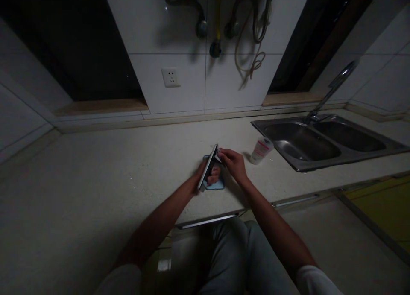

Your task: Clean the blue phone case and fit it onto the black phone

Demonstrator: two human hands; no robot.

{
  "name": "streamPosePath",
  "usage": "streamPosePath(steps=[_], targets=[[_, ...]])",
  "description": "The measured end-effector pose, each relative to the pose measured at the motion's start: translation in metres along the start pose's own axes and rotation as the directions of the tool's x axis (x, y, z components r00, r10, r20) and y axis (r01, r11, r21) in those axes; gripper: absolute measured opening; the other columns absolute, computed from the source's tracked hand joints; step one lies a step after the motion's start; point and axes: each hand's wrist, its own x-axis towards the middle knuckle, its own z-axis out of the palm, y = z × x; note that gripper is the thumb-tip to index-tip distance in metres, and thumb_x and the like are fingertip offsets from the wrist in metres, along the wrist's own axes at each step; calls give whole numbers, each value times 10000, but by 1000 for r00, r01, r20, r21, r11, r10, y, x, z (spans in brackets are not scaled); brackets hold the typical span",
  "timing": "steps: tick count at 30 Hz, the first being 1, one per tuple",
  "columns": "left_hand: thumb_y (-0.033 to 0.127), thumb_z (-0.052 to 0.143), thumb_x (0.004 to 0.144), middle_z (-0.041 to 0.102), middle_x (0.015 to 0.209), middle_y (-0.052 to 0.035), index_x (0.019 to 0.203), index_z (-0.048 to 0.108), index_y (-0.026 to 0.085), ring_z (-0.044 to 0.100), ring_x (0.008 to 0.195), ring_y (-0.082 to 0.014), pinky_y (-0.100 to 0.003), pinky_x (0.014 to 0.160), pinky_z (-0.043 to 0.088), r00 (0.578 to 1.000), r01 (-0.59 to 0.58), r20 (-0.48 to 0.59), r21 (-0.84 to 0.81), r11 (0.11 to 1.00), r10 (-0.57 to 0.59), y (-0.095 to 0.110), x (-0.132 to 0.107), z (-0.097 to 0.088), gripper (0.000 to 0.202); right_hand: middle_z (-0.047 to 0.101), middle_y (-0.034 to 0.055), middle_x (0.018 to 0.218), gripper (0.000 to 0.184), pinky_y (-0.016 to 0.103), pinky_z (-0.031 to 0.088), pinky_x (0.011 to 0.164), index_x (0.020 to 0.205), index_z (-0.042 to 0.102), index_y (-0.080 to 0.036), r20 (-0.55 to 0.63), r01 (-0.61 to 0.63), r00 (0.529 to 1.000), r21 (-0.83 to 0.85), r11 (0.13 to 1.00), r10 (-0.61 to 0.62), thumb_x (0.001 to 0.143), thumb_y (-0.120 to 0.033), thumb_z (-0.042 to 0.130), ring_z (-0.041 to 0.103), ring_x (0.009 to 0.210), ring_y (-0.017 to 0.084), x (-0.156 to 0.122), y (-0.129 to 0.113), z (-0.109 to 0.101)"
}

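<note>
Sleeves (pixel 317 281) nearest — flat device (pixel 208 167) in left fingers' (pixel 214 176) grip; right fingers (pixel 226 153) at top — hold unclear.

Dim light, white tiled wall (pixel 188 96), dark windows (pixel 80 43), pale countertop (pixel 112 167), double steel sink (pixel 286 162), curved faucet (pixel 336 80)
</note>
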Motion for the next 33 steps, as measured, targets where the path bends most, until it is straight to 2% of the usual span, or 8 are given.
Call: streamPosePath(steps=[3,7,14,20,23,26,29,33], targets=[[544,369,971,383,402,-15,665,509,212,354,330,-146,-234,330,235,998,24,54,0,1000,-24,1,-5,6,473,776,50,843,363,343,580,663,791,751,-202,-7,-147,988,208,967,151,623,-505,859,710,757,225,6,6,1],[381,354,1004,464,517,2,839,600,182,272,306,-95,-227,349,201,999,-54,2,-82,995,54,-2,-9,19,357,658,-20,610,469,227,393,384,750,689,-197,76,-308,951,347,886,301,518,-545,900,529,467,119,9,12,1],[389,310,1006,535,614,-18,937,635,181,264,323,-85,-258,409,277,993,-104,-80,-185,977,91,-5,-3,19,392,687,5,717,494,287,506,560,797,719,-188,80,-343,939,325,881,336,548,-582,882,593,623,155,7,13,2],[683,332,940,655,709,-99,969,650,155,480,426,-140,-262,428,376,984,-150,-128,-236,960,123,5,-1,24,617,641,-16,681,450,265,442,587,755,674,-193,-34,-269,955,309,912,293,618,-597,816,539,625,138,10,22,3],[769,358,894,718,848,-176,1043,663,115,673,625,-239,-331,542,509,962,-243,-176,-202,949,209,10,-8,37,737,640,-15,695,421,273,435,595,774,664,-200,-134,-256,941,319,913,311,653,-585,785,541,639,147,12,26,0],[596,530,919,741,919,-181,1118,657,109,734,772,-283,-410,710,572,934,-286,-265,-151,946,240,9,-11,48,541,629,-18,692,412,277,440,619,767,651,-200,-248,-232,916,314,921,316,644,-572,779,542,656,149,13,28,-3],[387,670,878,750,894,-148,1088,661,132,741,746,-276,-409,711,581,879,-292,-391,9,956,272,4,-9,51,331,619,-13,671,404,279,440,626,737,640,-197,-327,-194,907,240,951,267,674,-582,749,539,658,151,13,28,-3],[387,709,842,739,800,-115,963,686,137,701,640,-230,-346,641,553,769,-366,-485,201,909,417,0,-4,45,279,623,-8,655,417,281,432,594,733,639,-198,-340,-169,913,189,967,226,704,-604,728,546,639,156,10,28,-1]])
